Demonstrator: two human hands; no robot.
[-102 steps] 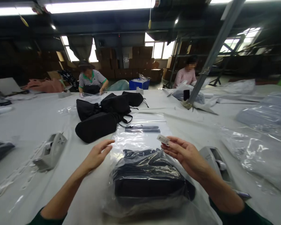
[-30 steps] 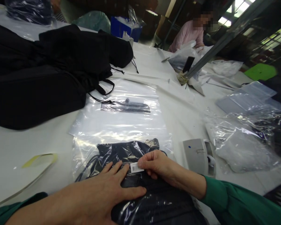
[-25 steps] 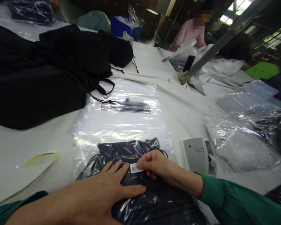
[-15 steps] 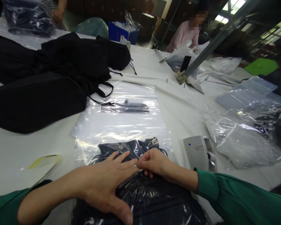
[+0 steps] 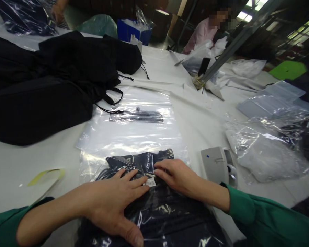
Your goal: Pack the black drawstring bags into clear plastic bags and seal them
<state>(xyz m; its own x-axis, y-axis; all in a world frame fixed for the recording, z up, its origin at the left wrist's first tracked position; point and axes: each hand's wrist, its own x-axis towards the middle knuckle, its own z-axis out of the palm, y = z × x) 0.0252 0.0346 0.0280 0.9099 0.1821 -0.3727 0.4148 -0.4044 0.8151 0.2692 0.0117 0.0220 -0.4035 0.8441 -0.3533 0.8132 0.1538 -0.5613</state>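
In front of me a clear plastic bag (image 5: 167,219) wraps a folded dark garment (image 5: 141,161) with cords at its top. My left hand (image 5: 113,202) lies flat on the bag, fingers spread and thumb apart. Beside its fingertips a small white label (image 5: 151,182) with print sits on the bag. My right hand (image 5: 176,175) is just right of the label, its fingers bent and their tips on the plastic, with nothing visible in them. Past the garment lie flat clear bags (image 5: 136,133) with a printed warning box.
Black garments (image 5: 54,79) with drawcords lie at left. A yellow-edged strip (image 5: 46,176) curls near my left arm. At right are a grey label dispenser (image 5: 216,164), crumpled plastic bags (image 5: 267,154) and a slanted metal post (image 5: 226,51). A person in pink (image 5: 199,34) stands across the table.
My right hand has moved slightly right and away from the label, which now shows on the bag. Its fingers have loosened from a pinch. My left hand stays nearly in place.
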